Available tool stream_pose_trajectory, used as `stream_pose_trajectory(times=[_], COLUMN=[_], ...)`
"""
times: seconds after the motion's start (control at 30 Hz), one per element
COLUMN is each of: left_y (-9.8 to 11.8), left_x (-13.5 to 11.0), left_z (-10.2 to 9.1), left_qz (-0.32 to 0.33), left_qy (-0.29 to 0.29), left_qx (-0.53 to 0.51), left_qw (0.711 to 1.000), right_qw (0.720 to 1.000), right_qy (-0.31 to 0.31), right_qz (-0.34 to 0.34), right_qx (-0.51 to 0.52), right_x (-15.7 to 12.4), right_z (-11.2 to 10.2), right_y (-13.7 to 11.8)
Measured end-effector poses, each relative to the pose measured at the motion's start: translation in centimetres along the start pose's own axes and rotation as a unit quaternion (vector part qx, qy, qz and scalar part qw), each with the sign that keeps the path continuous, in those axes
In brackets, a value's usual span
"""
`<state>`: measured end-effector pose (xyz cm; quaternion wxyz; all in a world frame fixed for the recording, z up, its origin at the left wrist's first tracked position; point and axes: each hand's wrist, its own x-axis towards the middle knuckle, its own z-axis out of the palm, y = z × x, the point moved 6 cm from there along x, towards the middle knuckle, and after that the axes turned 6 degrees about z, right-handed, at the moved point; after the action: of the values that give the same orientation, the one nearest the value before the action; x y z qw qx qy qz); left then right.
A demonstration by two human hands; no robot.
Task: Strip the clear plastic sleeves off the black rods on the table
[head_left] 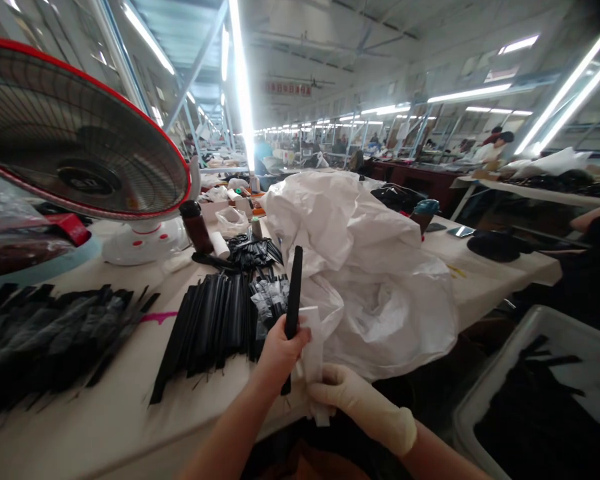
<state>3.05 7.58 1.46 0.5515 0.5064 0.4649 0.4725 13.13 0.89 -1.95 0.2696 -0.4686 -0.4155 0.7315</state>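
Note:
My bare left hand (277, 350) is closed around a narrow black fabric strip (294, 287), which stands nearly upright and sticks out above and below the fist. Right beside it hangs a thin white translucent strip (312, 363) of plastic or paper. Its upper part touches my left fingers. My right hand (349, 395), in a cream glove, pinches the lower part of this white strip. To the left, a row of similar black strips (207, 327) lies on the table (130, 407). Black strips with clear wrapping (270, 297) lie just behind my left hand.
A big crumpled white sack (360, 247) covers the table ahead. A red-rimmed fan (80, 147) stands at left, near a wrapped pile of black strips (55, 333). A bin (480, 393) with black pieces is at lower right. A person's arm (597, 215) shows at the right edge.

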Motion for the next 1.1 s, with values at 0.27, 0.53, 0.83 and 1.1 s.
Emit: stream_pose_trajectory(times=[0.27, 0.53, 0.83, 1.1], left_y=[2.2, 1.4, 1.1, 0.4], left_x=[0.0, -0.2, 0.7, -2.8], left_z=[-0.1, -1.1, -0.7, -4.5], left_qz=[0.083, 0.094, 0.054, -0.014], left_qy=[-0.023, -0.011, -0.045, -0.062], left_qx=[0.095, 0.124, 0.088, 0.091], left_qw=[0.992, 0.988, 0.994, 0.994], right_qw=[0.998, 1.000, 0.996, 0.943], right_qy=[0.048, 0.013, -0.087, 0.174], right_qz=[-0.049, -0.015, 0.011, -0.136], right_qx=[-0.014, 0.016, 0.008, 0.248], right_x=[0.7, 1.2, 0.2, 1.3], right_z=[-0.6, -0.3, 1.5, -7.4], right_y=[-1.2, -0.6, -0.2, -4.6])
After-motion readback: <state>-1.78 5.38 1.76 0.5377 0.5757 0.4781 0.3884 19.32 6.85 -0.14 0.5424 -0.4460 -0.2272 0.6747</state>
